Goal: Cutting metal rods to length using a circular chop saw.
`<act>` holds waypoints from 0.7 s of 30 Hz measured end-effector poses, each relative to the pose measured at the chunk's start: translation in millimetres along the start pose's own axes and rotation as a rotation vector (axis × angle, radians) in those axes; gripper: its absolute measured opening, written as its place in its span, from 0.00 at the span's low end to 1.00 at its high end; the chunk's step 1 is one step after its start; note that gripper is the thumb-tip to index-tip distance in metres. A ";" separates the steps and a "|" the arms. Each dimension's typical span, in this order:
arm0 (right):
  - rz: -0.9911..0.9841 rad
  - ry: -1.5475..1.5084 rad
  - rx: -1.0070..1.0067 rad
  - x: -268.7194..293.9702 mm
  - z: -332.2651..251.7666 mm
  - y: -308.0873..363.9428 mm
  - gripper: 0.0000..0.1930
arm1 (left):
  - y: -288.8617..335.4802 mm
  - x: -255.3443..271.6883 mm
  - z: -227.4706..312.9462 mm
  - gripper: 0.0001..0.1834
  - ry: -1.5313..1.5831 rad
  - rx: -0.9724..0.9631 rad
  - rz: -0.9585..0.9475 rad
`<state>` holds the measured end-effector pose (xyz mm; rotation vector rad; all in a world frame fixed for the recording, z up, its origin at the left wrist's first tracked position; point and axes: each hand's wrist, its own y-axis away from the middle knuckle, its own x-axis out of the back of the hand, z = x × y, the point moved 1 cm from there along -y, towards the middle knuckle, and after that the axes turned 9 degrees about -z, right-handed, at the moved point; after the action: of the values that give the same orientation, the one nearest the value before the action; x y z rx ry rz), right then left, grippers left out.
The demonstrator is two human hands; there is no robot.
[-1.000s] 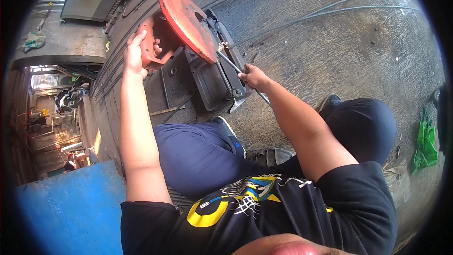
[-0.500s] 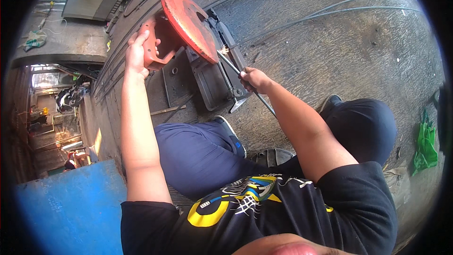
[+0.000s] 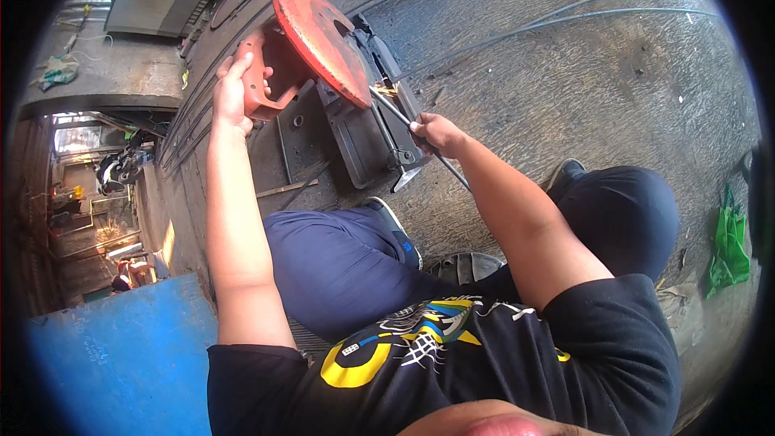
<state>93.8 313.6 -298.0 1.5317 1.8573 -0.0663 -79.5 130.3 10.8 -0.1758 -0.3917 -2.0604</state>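
The left hand (image 3: 236, 95) is gripping the scuffed orange handle (image 3: 257, 85) of a cut-off saw (image 3: 358, 141) standing on rough floor (image 3: 557, 89), the right hand (image 3: 437, 134) is clenching a thin metal rod (image 3: 394, 107) reaching sparks (image 3: 383, 90) beside the round guard (image 3: 319, 44), and faint scrawl (image 3: 94, 347) is marking a blue panel (image 3: 145, 379).

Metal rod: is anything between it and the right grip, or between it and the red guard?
Nothing visible: the right grip wraps the metal rod, which runs unobstructed to the red guard, beside sparks; what lies behind it is hidden.
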 end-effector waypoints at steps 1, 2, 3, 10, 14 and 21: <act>0.035 -0.002 0.027 -0.2 0.7 -2.5 0.10 | 0.1 -0.6 0.6 0.21 0.000 -0.001 0.004; 0.071 -0.004 0.053 0.2 1.5 -4.2 0.11 | 0.3 -1.6 1.0 0.21 0.000 0.000 0.003; 0.072 -0.005 0.053 1.3 2.7 -4.8 0.11 | 0.6 -2.6 1.2 0.19 0.009 -0.010 0.014; 0.160 0.110 0.066 -2.7 0.4 -4.9 0.10 | 2.8 -1.0 2.7 0.21 0.009 0.016 0.008; 0.229 0.187 0.125 -2.1 -0.1 -4.8 0.10 | 1.4 -2.7 1.3 0.16 0.025 -0.009 0.039; 0.321 0.296 0.096 -4.2 2.4 -5.0 0.13 | 2.1 -3.2 1.7 0.17 0.062 0.005 0.020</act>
<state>90.8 307.5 -299.4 1.9767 1.8222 0.2344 -76.1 132.6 11.9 -0.1119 -0.3561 -2.0399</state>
